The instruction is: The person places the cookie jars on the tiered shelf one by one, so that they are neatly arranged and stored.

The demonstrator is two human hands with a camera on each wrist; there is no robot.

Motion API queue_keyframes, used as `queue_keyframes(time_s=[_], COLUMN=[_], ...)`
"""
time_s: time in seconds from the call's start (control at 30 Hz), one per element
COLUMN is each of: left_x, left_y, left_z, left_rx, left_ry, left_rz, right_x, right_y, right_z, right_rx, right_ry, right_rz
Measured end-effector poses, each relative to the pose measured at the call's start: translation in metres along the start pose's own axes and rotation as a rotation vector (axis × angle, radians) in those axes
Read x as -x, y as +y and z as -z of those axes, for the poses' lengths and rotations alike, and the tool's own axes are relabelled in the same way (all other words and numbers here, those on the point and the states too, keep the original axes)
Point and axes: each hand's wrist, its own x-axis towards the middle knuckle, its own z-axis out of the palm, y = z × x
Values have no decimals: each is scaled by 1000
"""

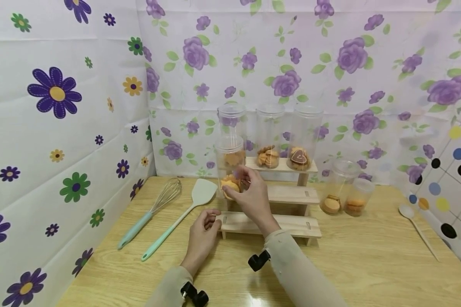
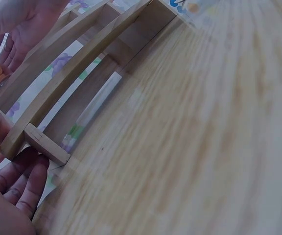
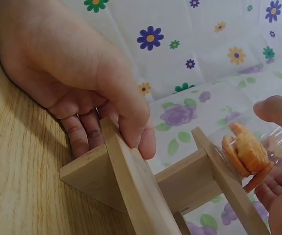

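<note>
A three-tier wooden shelf (image 1: pixel 266 221) stands on the table. My left hand (image 1: pixel 202 232) grips the left end of its lowest board; in the right wrist view the thumb lies against that board, with other fingers curled near its end support. My right hand (image 1: pixel 252 194) holds a clear lidded jar (image 1: pixel 229 145) at the left of the middle tier, thumb and fingers on opposite sides. Orange-brown cookies (image 3: pixel 248 152) fill its bottom. Whether this jar's base touches the board is hard to tell. Three taller clear jars (image 1: pixel 270 128) with cookies stand along the top tier.
Right of the shelf are a tall clear jar (image 1: pixel 339 183) and a shorter jar (image 1: pixel 359 198), both holding cookies. A white spoon (image 1: pixel 418 230) lies farther right. On the left lie a whisk (image 1: pixel 150 215) and a pale green spatula (image 1: pixel 180 217). Flowered sheets (image 1: pixel 199 85) hang around the table.
</note>
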Motion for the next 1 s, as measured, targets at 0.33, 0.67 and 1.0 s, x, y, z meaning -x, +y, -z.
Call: queue_keyframes(time_s=[0.33, 0.67, 1.0], left_x=[1, 0, 0], left_y=[0, 0, 0], left_z=[-3, 0, -2], left_rx=[-13, -19, -20], left_ry=[6, 4, 6], left_rz=[2, 5, -3], right_x=[5, 11, 14], right_y=[-2, -11, -30], right_z=[11, 44, 96], right_rx=[14, 27, -3], right_ry=[-12, -12, 46], right_rz=[-30, 13, 150])
